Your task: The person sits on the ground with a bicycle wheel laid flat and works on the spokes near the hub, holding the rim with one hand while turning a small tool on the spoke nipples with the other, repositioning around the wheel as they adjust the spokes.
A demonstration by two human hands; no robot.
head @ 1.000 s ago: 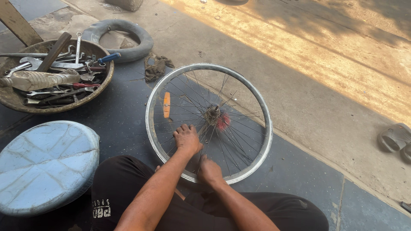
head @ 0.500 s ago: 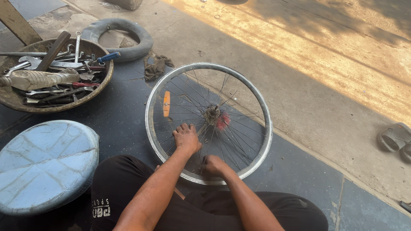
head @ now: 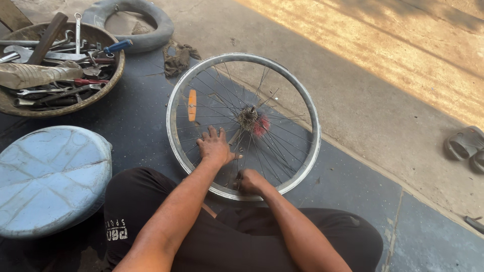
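Observation:
A bare bicycle wheel with a silver rim (head: 176,100), thin spokes, a rusty hub (head: 248,119) with a pink tuft and an orange reflector (head: 192,105) lies flat on the dark floor in front of my knees. My left hand (head: 216,146) rests palm down on the spokes with its fingers spread, between the hub and the near rim. My right hand (head: 250,180) is curled at the near rim, fingers closed around a spoke end or a small tool. What it grips is too small to tell.
A shallow round basket (head: 108,83) of wrenches, a hammer and other tools sits at the far left. A rubber tyre tube (head: 151,20) and a rag (head: 179,58) lie behind the wheel. A pale blue round lid or stool (head: 48,179) is by my left knee. Sandals (head: 466,146) lie at right.
My right hand has slid a little down, toward the near rim. My left hand stays spread on the spokes. The wheel has not visibly turned.

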